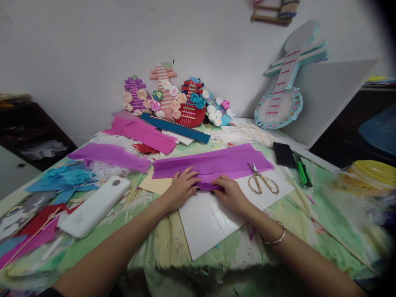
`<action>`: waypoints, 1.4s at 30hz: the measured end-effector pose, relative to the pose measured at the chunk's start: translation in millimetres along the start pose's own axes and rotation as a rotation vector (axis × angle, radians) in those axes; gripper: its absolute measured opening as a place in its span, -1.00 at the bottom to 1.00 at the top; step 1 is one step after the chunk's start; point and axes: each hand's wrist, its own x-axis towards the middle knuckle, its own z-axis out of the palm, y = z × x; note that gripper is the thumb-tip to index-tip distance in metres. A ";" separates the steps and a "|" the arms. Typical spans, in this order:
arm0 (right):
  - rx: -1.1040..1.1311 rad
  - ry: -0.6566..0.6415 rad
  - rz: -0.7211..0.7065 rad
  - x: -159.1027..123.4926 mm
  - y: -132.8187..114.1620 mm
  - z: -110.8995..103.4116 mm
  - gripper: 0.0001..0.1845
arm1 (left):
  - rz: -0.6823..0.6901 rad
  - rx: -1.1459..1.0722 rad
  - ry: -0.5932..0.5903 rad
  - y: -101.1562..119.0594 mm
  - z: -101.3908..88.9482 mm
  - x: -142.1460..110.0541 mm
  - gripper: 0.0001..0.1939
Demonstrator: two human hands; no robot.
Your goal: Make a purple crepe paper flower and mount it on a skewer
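Observation:
Between my hands lies a narrow, gathered strip of dark purple crepe paper, wrinkled along its length. The fingers of my left hand press on its left end, with the thumb at the near edge. My right hand grips the other end between thumb and fingers. Just beyond stretches a wide, flat purple crepe paper sheet. Under the hands is a white glossy board. Gold-handled scissors rest to the right, their blade tips over the purple sheet.
A white power bank and blue paper scraps are at left. On the right lie a black phone-like slab, a green cutter and a thin stick. Several decorated paper instruments lean against the wall.

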 end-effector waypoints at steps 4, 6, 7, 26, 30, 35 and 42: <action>-0.007 -0.008 0.025 1.6 2.2 -1.6 -0.70 | 0.070 -0.235 0.089 -0.3 -7.2 3.3 -0.78; -0.005 -0.005 0.022 1.6 3.2 -1.6 -0.71 | 0.054 -0.296 0.088 1.3 -8.5 3.2 -0.78; 0.001 -0.004 0.023 1.4 3.6 -1.6 -0.71 | 0.033 -0.311 0.084 2.3 -8.6 2.8 -0.76; 0.507 -0.145 0.110 -0.7 18.7 -21.5 -0.93 | -0.046 -0.376 0.085 2.3 -4.1 1.5 -0.73; 0.455 -0.152 0.095 -0.6 19.2 -22.4 -0.97 | -0.036 -0.366 0.090 2.9 -4.6 0.6 -0.76; 0.315 -0.166 0.038 0.0 13.3 -26.1 -0.93 | -0.030 -0.344 0.085 2.5 -5.0 1.2 -0.75; 0.180 -0.152 -0.051 0.4 8.6 -27.8 -0.87 | 0.011 -0.331 0.088 1.7 -4.1 1.8 -0.74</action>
